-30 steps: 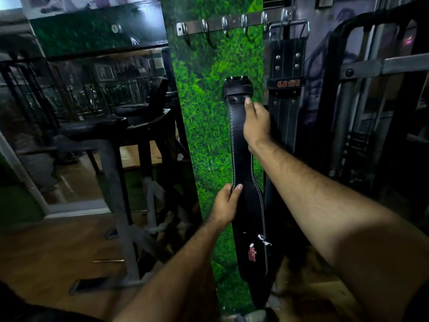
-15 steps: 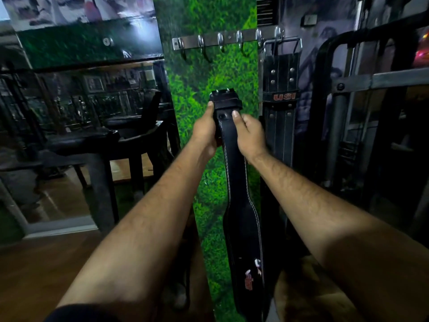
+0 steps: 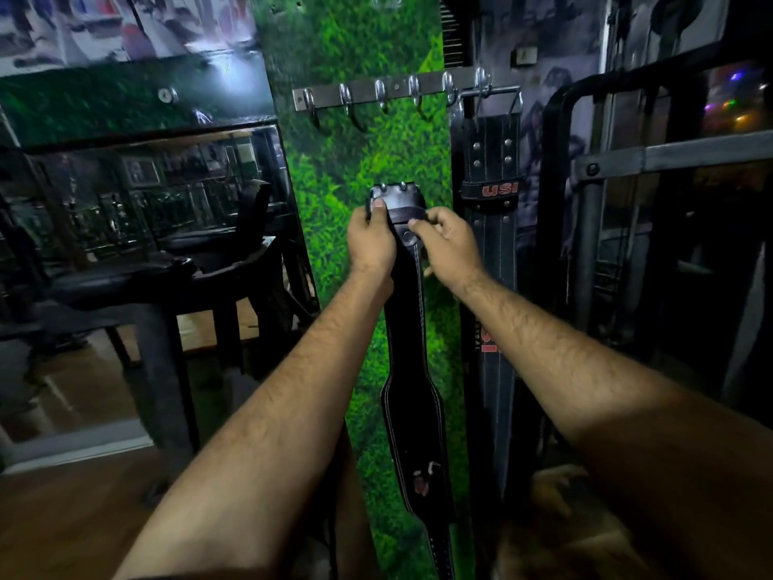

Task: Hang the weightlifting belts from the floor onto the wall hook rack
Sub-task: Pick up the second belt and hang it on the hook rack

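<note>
Both hands are clamped on the top end of the black belt [image 3: 412, 416]: the left hand [image 3: 371, 240] wraps the buckle end from the 9 o'clock side, thumb pressed up on the buckle [image 3: 393, 194], and the right hand [image 3: 449, 244] pinches the same end from 3 o'clock, fingertips on the leather keeper just under the metal. The belt hangs straight down between the forearms, its wide padded middle low in the view and its tail running out of sight at 6 o'clock, in front of the green grass-print panel [image 3: 334, 182]. Up at 12 o'clock sits the hook rack [image 3: 397, 87], well above the buckle. 1 belt is already home: the USI belt [image 3: 493, 194] hangs by its metal loop from the far-right hooks, just beside the one in hand at 3 o'clock. So, by my read, this is the lift-to-hook step for belt number 2, carried but not yet hung. The next move calls for raising the buckle up toward 12 o'clock, opening the buckle frame toward the wall and dropping it over 1 of the free hooks left of the USI belt. The fingers cover part of the frame, so they will likely need shifting to leave it clear for the hook.
</note>
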`<state>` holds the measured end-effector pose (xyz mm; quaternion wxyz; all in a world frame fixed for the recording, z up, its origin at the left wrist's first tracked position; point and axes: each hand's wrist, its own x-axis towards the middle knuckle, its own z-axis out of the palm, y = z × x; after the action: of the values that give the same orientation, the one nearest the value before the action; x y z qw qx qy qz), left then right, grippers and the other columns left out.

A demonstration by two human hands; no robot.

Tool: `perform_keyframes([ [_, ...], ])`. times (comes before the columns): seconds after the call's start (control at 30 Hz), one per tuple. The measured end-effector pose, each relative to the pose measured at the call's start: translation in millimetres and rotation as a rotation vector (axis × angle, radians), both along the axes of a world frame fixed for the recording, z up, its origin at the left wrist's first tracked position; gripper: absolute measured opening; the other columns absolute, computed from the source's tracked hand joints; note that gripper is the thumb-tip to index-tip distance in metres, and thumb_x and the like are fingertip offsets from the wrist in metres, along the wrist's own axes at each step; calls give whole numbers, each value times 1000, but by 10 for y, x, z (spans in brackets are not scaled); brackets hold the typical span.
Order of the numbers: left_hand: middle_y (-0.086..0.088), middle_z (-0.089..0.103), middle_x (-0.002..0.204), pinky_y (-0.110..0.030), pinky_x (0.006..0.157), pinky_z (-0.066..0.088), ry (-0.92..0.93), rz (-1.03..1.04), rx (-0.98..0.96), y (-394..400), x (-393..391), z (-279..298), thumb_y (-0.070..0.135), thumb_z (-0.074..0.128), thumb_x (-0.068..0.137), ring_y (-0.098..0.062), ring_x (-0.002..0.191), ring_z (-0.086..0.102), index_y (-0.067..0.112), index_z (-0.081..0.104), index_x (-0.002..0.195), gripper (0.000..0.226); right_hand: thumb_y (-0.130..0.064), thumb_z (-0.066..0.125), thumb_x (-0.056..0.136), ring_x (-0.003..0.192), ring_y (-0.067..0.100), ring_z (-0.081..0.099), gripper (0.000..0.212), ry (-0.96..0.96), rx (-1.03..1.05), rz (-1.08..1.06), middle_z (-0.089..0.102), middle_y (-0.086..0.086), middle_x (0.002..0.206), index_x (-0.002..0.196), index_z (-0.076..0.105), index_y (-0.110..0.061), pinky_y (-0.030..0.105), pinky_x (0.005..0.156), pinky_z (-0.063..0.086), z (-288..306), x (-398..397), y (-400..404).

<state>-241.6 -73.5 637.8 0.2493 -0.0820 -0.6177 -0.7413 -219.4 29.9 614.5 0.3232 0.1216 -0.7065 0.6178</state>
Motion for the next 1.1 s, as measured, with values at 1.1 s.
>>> perform_keyframes([
  [1.1, -4, 58, 65, -45, 71, 56, 161, 264, -57, 1230, -1154, 1209, 26, 56, 94, -21, 68, 54, 16, 52, 59, 36, -35, 62, 95, 49, 13, 34, 47, 80, -51, -3, 38, -5, 50, 57, 41, -18, 30, 53, 30, 1304, -1317, 1131],
])
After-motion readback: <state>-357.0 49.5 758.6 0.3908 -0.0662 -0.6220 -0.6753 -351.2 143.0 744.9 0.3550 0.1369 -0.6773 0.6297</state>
